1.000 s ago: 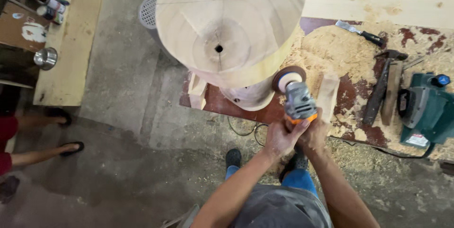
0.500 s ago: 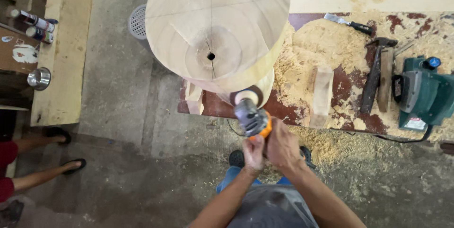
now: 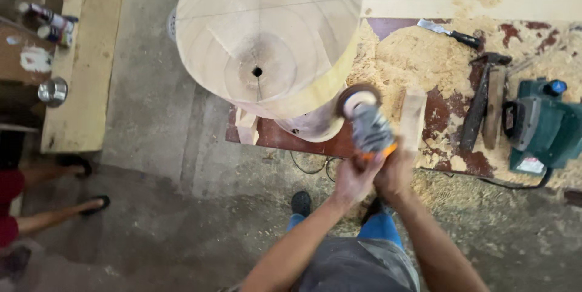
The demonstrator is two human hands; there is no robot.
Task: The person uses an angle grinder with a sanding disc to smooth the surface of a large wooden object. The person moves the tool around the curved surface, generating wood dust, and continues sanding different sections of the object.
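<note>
both hands press a small grinder against the side of a big wooden piece.

the left hand (image 3: 353, 178) and right hand (image 3: 395, 174) each close their grip on the grinder (image 3: 370, 128) at centre frame, so its disc stays firm on the round wood form (image 3: 267, 31) standing on the counter (image 3: 448, 152); a green planer (image 3: 539, 128) and hammer (image 3: 482, 101) lie aside at right.
</note>
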